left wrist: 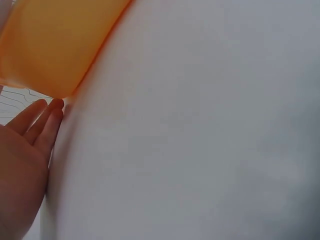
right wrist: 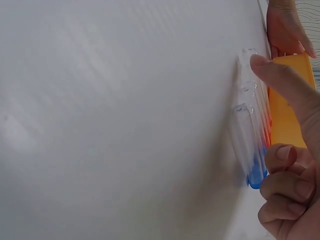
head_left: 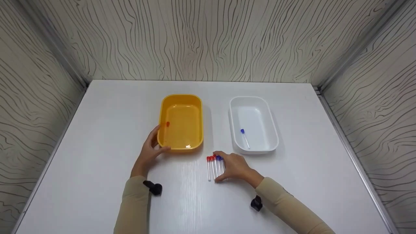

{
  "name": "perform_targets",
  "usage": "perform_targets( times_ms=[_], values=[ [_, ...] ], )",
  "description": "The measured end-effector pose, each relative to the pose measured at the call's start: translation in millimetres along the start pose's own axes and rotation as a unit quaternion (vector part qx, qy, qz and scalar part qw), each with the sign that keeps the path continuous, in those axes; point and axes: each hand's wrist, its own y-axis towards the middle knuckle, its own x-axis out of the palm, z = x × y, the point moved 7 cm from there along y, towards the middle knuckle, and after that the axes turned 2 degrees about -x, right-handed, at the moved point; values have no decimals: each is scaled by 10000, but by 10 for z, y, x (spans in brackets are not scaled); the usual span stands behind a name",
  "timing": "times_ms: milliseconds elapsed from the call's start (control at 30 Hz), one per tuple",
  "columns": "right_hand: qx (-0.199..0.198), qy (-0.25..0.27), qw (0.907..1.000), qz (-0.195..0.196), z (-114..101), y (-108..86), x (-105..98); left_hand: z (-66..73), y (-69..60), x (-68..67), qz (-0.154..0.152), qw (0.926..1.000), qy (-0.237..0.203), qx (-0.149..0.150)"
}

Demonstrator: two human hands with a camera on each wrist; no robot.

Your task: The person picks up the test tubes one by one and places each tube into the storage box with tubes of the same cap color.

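My left hand rests at the near left corner of a yellow tray, its thumb along the front rim. In the left wrist view, its fingers reach fairly straight to the tray's edge. Several clear tubes with red caps and blue caps lie side by side on the table. Over the right part of this row, my right hand spreads its thumb and forefinger towards opposite ends of the tubes. The right wrist view shows the thumb extended and the other fingers bent; firm contact is not visible.
One red cap shows inside the yellow tray. To the right stands a white tray holding a blue-capped tube. Patterned panels enclose the white table at the back and sides.
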Motion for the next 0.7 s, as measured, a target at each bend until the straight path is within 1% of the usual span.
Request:
perform_targets(
  times_ms=[100,233,333,433,700],
  values=[
    [-18,-56,10000,-23,-5,17,11,-2,-15,-3,-76,9998,-135,-117],
    [106,47,9998,-139,8,28,32,2,-18,5,-98,9996,-146,-215],
    [247,86,9994,-222,17,27,41,3,-21,18,-114,9995,-175,-235],
    [304,42,9992,-249,17,26,47,-5,-24,22,-108,9995,-151,-258],
    [319,164,9989,-304,11,22,68,-16,-19,7,-123,9996,-53,-245]
  ],
)
